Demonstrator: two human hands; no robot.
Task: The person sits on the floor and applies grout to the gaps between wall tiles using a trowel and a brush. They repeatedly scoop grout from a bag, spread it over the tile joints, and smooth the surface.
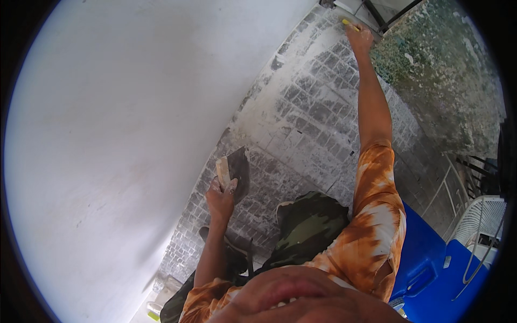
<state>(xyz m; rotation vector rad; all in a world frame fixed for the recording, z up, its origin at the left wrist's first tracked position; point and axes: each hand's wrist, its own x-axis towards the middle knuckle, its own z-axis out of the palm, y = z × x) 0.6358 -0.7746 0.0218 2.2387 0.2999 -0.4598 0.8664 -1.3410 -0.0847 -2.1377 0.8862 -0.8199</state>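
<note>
My left hand (pixel 221 196) grips the pale handle of a flat dark trowel (pixel 238 169), held low in front of me near the foot of the white wall (pixel 124 124). My right hand (pixel 360 37) is stretched far out, closed on a small tool with a yellow handle (pixel 349 23) whose tip meets the edge where the white wall ends. Both sleeves are orange and white. The blade of the yellow-handled tool is too small to make out.
Grey paving blocks (pixel 307 102) smeared with white lie below me. A blue plastic drum (pixel 431 264) stands at my right, next to a white wire chair (pixel 484 215). A stained, mossy surface (pixel 441 75) and dark metal bars (pixel 388 13) lie beyond my right hand.
</note>
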